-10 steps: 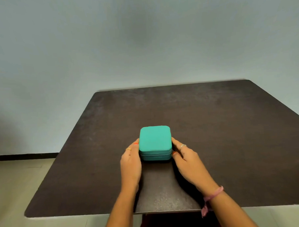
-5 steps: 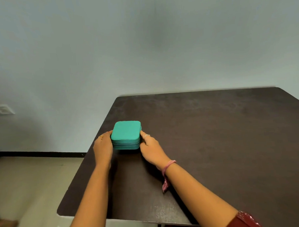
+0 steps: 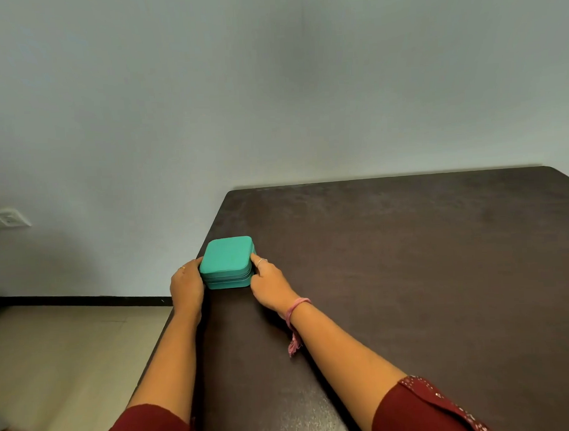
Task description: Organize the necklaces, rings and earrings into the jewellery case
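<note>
a closed teal jewellery case (image 3: 228, 261) sits at the table's (image 3: 409, 275) left edge. the left hand (image 3: 186, 284) grasps its 9 o'clock side; the right hand (image 3: 269, 281) grasps its 3 o'clock side (pink thread bracelet (image 3: 295, 307) on that wrist). wall socket (image 3: 6, 219) far at 9 o'clock.

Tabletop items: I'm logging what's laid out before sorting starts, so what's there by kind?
Teal jewellery case, closed, held between left hand and right hand: 1
Loose necklaces, rings, earrings on the table: 0
Total: 1
</note>
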The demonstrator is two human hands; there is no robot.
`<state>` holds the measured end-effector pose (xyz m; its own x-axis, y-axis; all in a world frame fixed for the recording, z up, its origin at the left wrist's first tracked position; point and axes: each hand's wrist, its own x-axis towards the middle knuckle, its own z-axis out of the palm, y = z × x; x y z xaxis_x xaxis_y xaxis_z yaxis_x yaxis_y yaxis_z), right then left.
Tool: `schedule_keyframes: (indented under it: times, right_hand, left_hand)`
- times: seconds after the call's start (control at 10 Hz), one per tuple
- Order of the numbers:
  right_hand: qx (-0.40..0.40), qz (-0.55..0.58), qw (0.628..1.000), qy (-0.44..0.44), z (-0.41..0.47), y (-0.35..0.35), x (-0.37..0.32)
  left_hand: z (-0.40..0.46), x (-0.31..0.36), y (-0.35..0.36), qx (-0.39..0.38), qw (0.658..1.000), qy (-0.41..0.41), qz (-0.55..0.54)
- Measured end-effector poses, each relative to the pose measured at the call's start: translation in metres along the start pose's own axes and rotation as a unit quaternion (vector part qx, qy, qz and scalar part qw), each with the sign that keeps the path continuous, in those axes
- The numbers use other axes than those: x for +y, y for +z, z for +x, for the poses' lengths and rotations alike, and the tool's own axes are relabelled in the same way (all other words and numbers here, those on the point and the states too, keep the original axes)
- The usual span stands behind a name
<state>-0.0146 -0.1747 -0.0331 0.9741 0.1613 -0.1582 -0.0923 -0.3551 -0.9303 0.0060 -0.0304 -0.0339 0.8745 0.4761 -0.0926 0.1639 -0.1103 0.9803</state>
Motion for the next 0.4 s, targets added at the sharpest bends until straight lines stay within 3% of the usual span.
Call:
schedule_keyframes:
  times: [0.2, 0.4]
  right_hand:
    - [-0.010, 0.006, 1.000, -0.001, 0.010, 0.000, 0.005]
    - [-0.016, 0.034, 0.999, -0.016, 0.007, -0.007, 0.016]
  left_hand:
    - [0.009, -0.003, 0.002, 0.007, 1.000, -0.004, -0.015]
    - [0.000, 0.002, 0.007, 0.051, 0.996, 0.043, 0.055]
